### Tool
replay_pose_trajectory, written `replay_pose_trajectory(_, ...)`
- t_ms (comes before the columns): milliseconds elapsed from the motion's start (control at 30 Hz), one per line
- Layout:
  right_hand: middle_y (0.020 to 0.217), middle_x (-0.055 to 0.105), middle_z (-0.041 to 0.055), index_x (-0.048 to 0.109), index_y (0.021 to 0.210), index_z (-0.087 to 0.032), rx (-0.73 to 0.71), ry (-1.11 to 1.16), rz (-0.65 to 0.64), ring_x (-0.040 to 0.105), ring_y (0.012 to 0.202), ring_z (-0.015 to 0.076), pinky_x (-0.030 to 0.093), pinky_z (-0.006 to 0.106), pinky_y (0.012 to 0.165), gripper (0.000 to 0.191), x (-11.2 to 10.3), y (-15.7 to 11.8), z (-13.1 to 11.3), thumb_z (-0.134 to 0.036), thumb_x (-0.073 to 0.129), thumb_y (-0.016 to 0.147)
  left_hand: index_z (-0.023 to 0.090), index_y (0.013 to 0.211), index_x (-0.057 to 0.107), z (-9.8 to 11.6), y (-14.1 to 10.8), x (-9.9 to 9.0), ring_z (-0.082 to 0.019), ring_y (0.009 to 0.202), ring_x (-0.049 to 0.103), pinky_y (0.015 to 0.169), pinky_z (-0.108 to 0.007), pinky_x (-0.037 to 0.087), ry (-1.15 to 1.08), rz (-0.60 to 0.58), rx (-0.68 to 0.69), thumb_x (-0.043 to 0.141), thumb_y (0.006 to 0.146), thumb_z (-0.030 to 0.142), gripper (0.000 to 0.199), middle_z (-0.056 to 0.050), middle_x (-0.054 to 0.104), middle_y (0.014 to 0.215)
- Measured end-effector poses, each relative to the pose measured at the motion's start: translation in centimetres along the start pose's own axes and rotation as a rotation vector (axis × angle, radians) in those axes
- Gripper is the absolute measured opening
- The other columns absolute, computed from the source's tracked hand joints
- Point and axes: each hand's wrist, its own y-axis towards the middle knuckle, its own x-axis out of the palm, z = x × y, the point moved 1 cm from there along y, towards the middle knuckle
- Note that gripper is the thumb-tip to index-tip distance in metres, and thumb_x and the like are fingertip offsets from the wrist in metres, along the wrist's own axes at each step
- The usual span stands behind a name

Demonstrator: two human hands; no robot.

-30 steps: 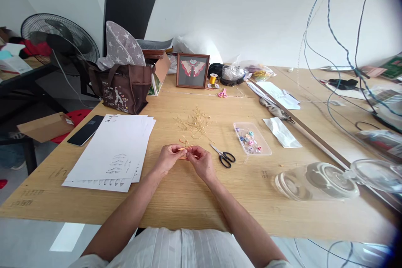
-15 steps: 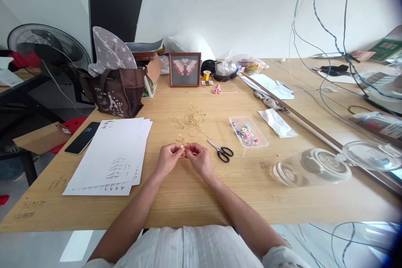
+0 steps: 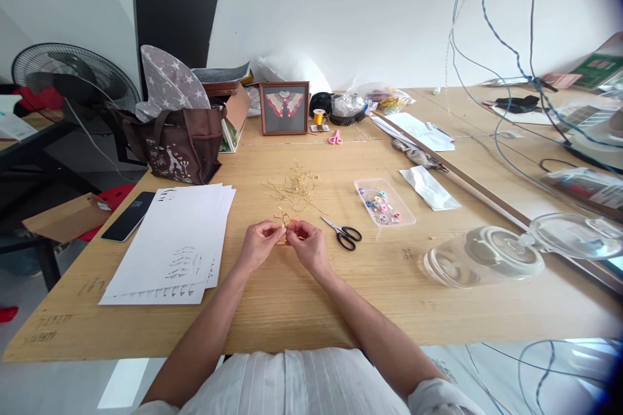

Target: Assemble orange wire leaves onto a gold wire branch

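Between my fingertips is a small branched piece of gold wire with tiny reddish tips, held above the table. My left hand pinches it from one side, and my right hand pinches it from the other, the two nearly touching. The fingers hide its lower part. Just beyond lies a loose tangle of gold wire pieces. Scissors with black handles rest to the right of my right hand. Past them is a clear plastic tray of colourful beads and small spools.
White paper sheets and a phone lie at left, below a brown bag. A framed picture, yellow thread spool and pink scissors stand behind. A clear jar sits at right, near a white packet.
Both hands keep their pinch on the gold wire piece, with barely any movement of the fingers. The whole view has shifted very slightly.
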Motion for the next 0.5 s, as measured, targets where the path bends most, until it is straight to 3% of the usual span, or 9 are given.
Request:
replay_pose_trajectory(233,0.06,0.06,0.0002,0.059,0.068,-0.016,0.025,0.049,-0.011,0.056,0.052,0.0113,0.047,0.022,0.051,0.01,-0.3,0.0,-0.5,-0.025,0.058,0.065,0.013,0.069,0.063,-0.2,0.0,-0.1,-0.006,0.051,0.044,0.051,-0.019,0.035,-0.241,-0.202,-0.128,0.066,0.07,0.033,0.02,0.001,0.054,0.058)
replay_pose_trajectory(500,0.054,0.059,-0.0018,0.059,0.066,-0.017,0.068,0.165,-0.066,0.055,0.047,0.0108,0.046,0.022,0.049,0.009,-0.1,-0.5,-1.7,-0.025,0.061,0.063,0.013,0.069,0.063,-1.0,0.2,-0.4,-0.007,0.051,0.045,0.053,-0.021,0.036,-0.411,-0.196,-0.214,0.075,0.06,0.029,0.022,0.002,0.054,0.056)
